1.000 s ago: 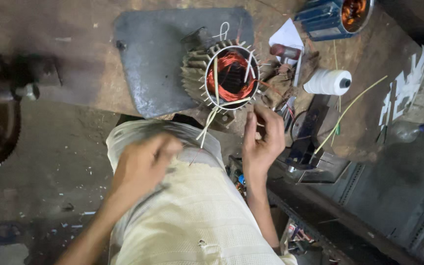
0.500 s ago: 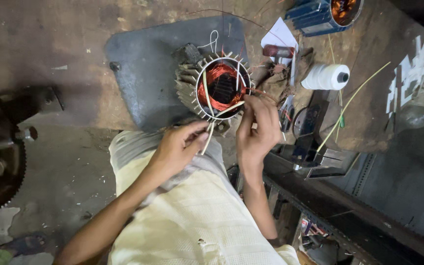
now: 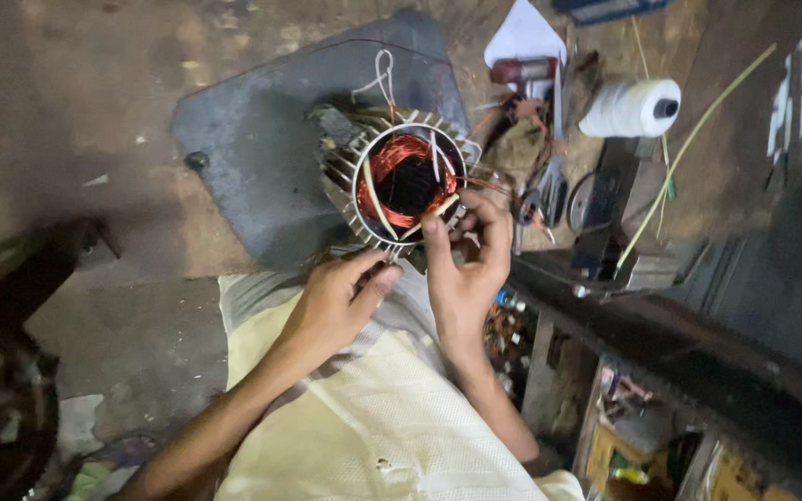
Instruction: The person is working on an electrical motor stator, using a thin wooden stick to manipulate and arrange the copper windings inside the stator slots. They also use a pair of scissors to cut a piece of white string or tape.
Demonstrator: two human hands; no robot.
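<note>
Motor shell (image 3: 364,176), finned and grey with copper coils (image 3: 407,176) wound inside, stands on a dark slab (image 3: 262,121) just beyond the person's lap. Nearest, the left hand (image 3: 331,306) curls loosely under the shell's lower rim, fingertips pinched together, perhaps on a thin strip, though blur hides it. Beside it, the right hand (image 3: 464,269) grips the rim at the lower right, thumb pressing a pale strip (image 3: 429,211). Farther off lie a white thread spool (image 3: 631,108) and scattered tools (image 3: 549,176).
</note>
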